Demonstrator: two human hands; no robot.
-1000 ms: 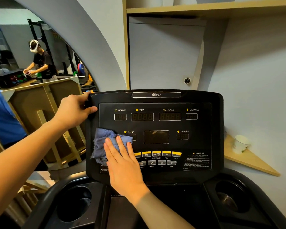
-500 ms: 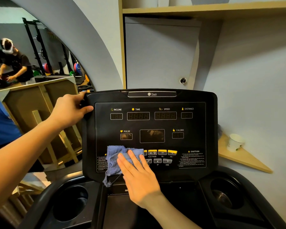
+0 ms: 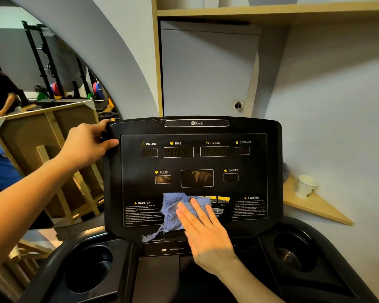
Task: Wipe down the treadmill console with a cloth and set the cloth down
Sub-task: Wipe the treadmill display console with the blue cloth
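We are in the wiping step, and the blue cloth (image 3: 175, 212) lies flat on the lower middle of the treadmill console (image 3: 195, 162), over the left part of the yellow button row (image 3: 217, 199). Our right hand (image 3: 206, 235) presses it against the panel with the fingers (image 3: 185, 215) stretched out and slightly spread; they do not grip the cloth, they only pin it under the palm side. One frayed corner of the cloth hangs below the lower edge of the panel. Our left hand (image 3: 85, 145) is closed around the upper left corner of the console, thumb on the front face, and this holds the console steady against the push.

To do this step well, we judge that the pressure should be even and light over the buttons, so that no key is pushed by mistake; the displays look dark, but we cannot tell if the machine is really off. We should keep the hand flat and guide the cloth in overlapping strokes toward the right caution label (image 3: 249, 207) and then up to the display windows (image 3: 196, 178). The loose corner may catch on the lower edge, so it is better to gather it under the palm. The cup holders (image 3: 88, 267) below seem a possible place to set the cloth afterwards, or the wooden shelf (image 3: 315, 206) at the right, where a paper cup (image 3: 304, 185) stands.
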